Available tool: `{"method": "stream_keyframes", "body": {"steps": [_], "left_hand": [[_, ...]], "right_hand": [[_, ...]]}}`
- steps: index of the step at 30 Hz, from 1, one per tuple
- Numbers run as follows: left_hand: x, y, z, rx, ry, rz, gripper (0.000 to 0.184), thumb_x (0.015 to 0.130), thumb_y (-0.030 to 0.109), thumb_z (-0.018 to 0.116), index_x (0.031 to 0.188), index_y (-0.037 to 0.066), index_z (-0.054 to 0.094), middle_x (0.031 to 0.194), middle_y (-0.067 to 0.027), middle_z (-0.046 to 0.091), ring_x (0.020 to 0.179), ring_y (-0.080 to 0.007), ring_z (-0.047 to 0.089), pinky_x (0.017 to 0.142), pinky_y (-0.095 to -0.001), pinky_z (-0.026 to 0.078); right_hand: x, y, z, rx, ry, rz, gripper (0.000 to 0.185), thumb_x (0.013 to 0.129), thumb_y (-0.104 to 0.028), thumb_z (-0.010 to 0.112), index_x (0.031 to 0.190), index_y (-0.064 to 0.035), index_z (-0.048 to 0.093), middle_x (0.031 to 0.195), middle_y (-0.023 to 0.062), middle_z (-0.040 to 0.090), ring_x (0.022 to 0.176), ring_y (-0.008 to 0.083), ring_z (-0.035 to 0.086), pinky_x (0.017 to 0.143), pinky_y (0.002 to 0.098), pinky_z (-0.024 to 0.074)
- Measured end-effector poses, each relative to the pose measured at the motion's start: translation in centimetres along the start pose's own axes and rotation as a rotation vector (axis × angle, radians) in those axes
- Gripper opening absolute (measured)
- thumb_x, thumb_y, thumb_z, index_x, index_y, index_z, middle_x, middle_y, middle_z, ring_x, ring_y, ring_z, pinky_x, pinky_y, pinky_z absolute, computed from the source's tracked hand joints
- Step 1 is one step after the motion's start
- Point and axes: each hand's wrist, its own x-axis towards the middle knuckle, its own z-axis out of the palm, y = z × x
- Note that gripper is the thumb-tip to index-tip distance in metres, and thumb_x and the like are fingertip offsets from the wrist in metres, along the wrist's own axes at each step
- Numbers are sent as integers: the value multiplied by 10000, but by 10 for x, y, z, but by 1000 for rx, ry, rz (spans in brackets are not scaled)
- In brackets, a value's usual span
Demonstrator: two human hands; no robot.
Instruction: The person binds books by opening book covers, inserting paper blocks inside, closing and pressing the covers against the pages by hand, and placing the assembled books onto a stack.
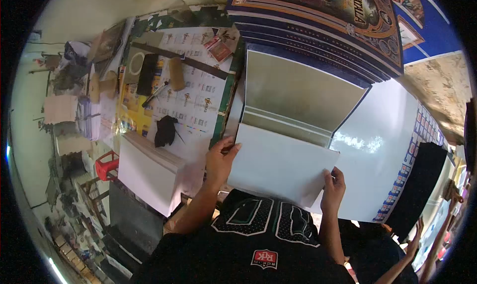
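A white board or book block lies in front of the person's body, over the near part of an opened cover with a greyish inside and dark blue edges. At the block's upper left corner is my left hand, its thumb and fingers pinched on the edge. My right hand grips the block's right edge near the lower right, thumb and fingertips close together. Just behind the cover rises a stack of dark blue printed books.
A stack of white sheets stands at the left. Beyond it, a printed worktable holds a black phone-like object, a tan block, a metal ruler and a black cloth. Another person's hand shows at lower right.
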Motion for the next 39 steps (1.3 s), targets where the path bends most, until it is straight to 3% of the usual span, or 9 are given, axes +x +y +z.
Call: {"method": "stream_keyframes", "body": {"steps": [5, 7, 10, 16, 23, 25, 27, 28, 39], "left_hand": [[12, 0, 7, 136, 22, 33, 320, 871, 136, 695, 1134, -33, 626, 968, -157, 692, 849, -189, 671, 771, -293, 531], [15, -5, 13, 146, 15, 45, 324, 869, 135, 693, 1140, -28, 624, 981, -162, 688, 853, -201, 672, 767, -303, 533], [14, -11, 17, 354, 30, 154, 333, 875, 103, 659, 1180, -15, 598, 1075, -215, 648, 949, -319, 649, 820, -390, 517], [16, -11, 24, 311, 58, 228, 433, 883, 105, 650, 1280, 0, 514, 1079, -219, 642, 976, -365, 629, 859, -419, 497], [16, 4, 25, 270, 44, 134, 477, 892, 110, 642, 1327, 9, 473, 1087, -204, 638, 1004, -332, 621, 857, -406, 502], [18, 0, 24, 338, 12, 121, 496, 903, 97, 641, 1348, 3, 442, 1140, -194, 631, 981, -251, 636, 837, -361, 520], [20, -3, 23, 414, 11, 177, 511, 901, 109, 646, 1352, -2, 432, 1140, -187, 633, 978, -243, 637, 832, -358, 520], [20, -6, 24, 364, 18, 165, 508, 896, 120, 645, 1347, 5, 443, 1107, -192, 638, 978, -274, 632, 827, -379, 515], [19, -2, 30, 294, 63, 165, 516, 909, 74, 619, 1372, -3, 405, 1060, -195, 655, 948, -283, 660, 810, -350, 532]], "right_hand": [[15, -14, 11, -122, 70, 186, 382, 930, -169, 639, 1207, 84, 565, 980, 128, 654, 856, 156, 599, 748, 272, 490], [21, -12, 13, -141, 88, 181, 371, 927, -168, 643, 1192, 84, 577, 981, 127, 657, 860, 155, 600, 750, 269, 490], [27, -15, 18, -166, 109, 163, 351, 921, -159, 647, 1171, 81, 594, 982, 120, 662, 862, 148, 601, 752, 266, 491], [32, -13, 20, -196, 108, 148, 325, 915, -141, 643, 1163, 68, 611, 958, 101, 677, 801, 126, 592, 706, 259, 485], [36, -2, 18, -327, 100, 113, 358, 912, -147, 637, 1194, 70, 601, 985, 89, 680, 772, 102, 580, 655, 255, 468], [37, 6, 16, -289, 99, 93, 344, 911, -135, 634, 1184, 72, 607, 961, 86, 679, 754, 102, 571, 644, 248, 462], [40, 11, 15, -378, 106, 38, 338, 911, -127, 628, 1182, 72, 609, 945, 84, 675, 735, 102, 563, 646, 244, 462], [39, -4, 17, -357, 87, 157, 315, 910, -133, 634, 1166, 50, 621, 1028, 160, 684, 951, 225, 646, 864, 324, 493], [44, -5, 14, -497, 49, 95, 264, 916, -110, 612, 1138, 31, 630, 1036, 153, 653, 958, 245, 633, 877, 332, 482]]}}
